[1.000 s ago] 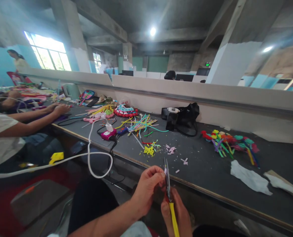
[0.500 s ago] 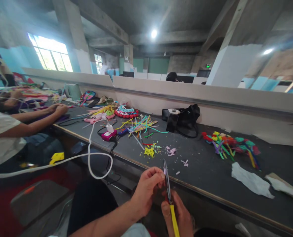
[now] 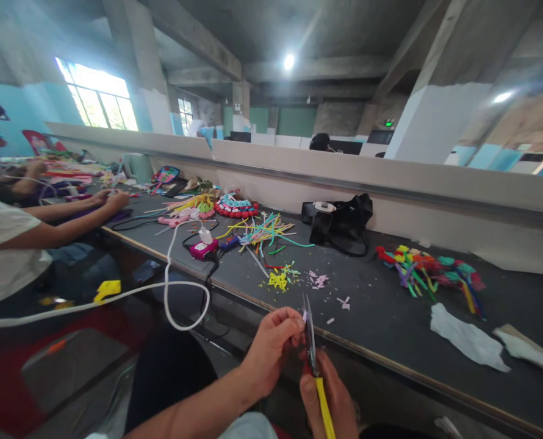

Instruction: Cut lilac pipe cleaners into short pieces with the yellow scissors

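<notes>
My left hand [image 3: 276, 344] pinches a short pale-purple strip [image 3: 305, 316] between thumb and fingertips; most of the strip is hidden. Scissors [image 3: 312, 341] with a yellow handle are gripped in my right hand [image 3: 329, 396], blades pointing up and slightly parted beside the strip. Both hands are just off the front edge of the dark table [image 3: 372, 329]. Beyond them lie cut pale-purple bits [image 3: 318, 280] and a small heap of yellow bits [image 3: 278, 281], with a few loose purple bits [image 3: 344, 302] to the right.
Coloured stems [image 3: 266, 230] lie in a loose pile behind the bits. A black bag [image 3: 351, 219] rests against the partition. Colourful fuzzy flowers [image 3: 422, 265] and white tissue [image 3: 468, 338] are at right. A white cable [image 3: 166, 292] loops past the table edge; a co-worker's arms [image 3: 83, 213] are at left.
The scissor blades came together half a second ago and now stand slightly apart. My hands stay almost in place, while the view has shifted slightly.
</notes>
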`<state>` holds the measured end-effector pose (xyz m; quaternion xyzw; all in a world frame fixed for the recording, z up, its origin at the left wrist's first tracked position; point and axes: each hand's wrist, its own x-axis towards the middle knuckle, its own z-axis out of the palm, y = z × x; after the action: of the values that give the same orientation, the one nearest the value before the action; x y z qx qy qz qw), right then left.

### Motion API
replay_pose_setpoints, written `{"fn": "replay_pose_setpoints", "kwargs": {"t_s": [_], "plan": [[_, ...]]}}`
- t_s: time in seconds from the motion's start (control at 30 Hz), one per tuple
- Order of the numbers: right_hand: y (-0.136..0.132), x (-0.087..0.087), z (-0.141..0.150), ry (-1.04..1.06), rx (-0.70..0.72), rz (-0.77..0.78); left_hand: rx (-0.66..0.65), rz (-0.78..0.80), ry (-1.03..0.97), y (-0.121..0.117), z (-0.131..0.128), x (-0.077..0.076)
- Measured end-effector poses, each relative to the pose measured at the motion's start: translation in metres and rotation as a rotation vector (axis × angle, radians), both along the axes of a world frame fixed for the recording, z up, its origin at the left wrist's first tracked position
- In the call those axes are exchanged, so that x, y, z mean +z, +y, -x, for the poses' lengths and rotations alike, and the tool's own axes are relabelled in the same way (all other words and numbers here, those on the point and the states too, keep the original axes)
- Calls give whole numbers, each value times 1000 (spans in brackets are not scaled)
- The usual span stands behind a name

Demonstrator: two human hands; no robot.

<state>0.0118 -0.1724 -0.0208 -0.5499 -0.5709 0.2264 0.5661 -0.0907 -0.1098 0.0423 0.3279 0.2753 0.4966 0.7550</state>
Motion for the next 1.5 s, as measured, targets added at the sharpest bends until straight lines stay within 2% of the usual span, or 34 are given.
{"fn": "replay_pose_setpoints", "kwargs": {"t_s": [0.23, 0.53, 0.77, 0.93, 1.13, 1.37, 1.5], "plan": [[2, 0, -1, -1, 0, 59, 26, -3, 71, 1, 3, -3], [2, -8, 5, -1, -87, 62, 12, 5, 74, 3, 3, -7], [9, -11, 2, -51, -120, 49, 34, 12, 76, 3, 0, 1], [17, -7, -5, -155, -33, 4, 24, 15, 106, 8, 0, 5], [21, 1, -5, -147, -63, -19, 4, -34, 64, 14, -3, 3], [20, -10, -11, -175, -75, -6, 1, -33, 90, 14, -8, 1], [21, -1, -13, -168, -45, -12, 20, -36, 92, 13, -10, 2]]}}
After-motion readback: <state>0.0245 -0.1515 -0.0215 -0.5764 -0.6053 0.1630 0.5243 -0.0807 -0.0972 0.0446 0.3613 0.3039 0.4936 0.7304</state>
